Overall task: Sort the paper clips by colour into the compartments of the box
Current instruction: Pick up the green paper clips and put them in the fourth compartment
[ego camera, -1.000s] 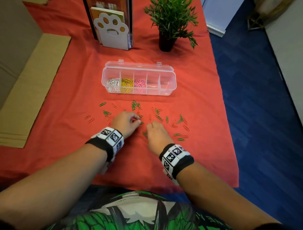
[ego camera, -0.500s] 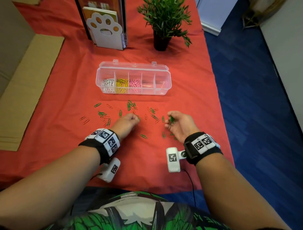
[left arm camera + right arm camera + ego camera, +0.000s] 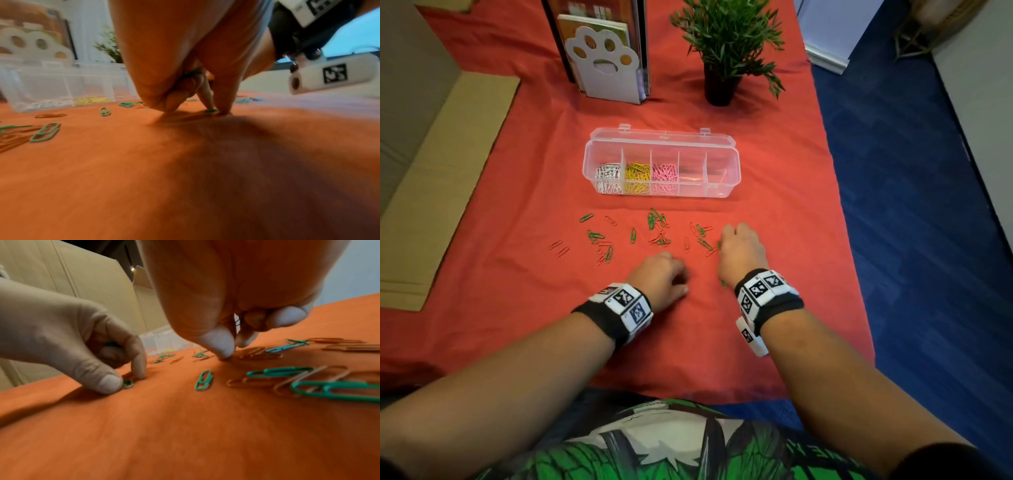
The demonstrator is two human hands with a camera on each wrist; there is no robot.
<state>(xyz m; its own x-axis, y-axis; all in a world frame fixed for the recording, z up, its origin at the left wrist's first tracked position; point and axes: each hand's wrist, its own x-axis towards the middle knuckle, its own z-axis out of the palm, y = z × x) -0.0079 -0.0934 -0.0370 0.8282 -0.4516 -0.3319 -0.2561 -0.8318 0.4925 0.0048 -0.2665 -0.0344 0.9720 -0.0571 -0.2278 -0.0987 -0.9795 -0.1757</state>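
Note:
The clear box (image 3: 732, 174) stands open mid-table, with white (image 3: 607, 176), yellow (image 3: 637, 174) and pink clips (image 3: 664, 174) in its three left compartments. Green (image 3: 632, 235) and red clips (image 3: 562, 251) lie scattered on the cloth in front of it. My left hand (image 3: 678, 279) has its fingers curled round green clips (image 3: 191, 74), and its thumb and forefinger pinch another green clip (image 3: 211, 111) on the cloth. My right hand (image 3: 736, 236) is palm down at the right end of the scatter, with green wire (image 3: 238, 321) inside its curled fingers and its thumb tip (image 3: 223, 352) on the cloth.
A potted plant (image 3: 722, 51) and a paw-shaped book stand (image 3: 606, 65) stand behind the box. Flat cardboard (image 3: 441, 178) lies along the left. The red cloth (image 3: 774, 359) ends close to my body, and blue floor (image 3: 911, 205) lies beyond its right edge.
My right hand has turned from palm up, with green clips in it, to palm down on the cloth. My left hand has drawn back toward me onto a single green clip.

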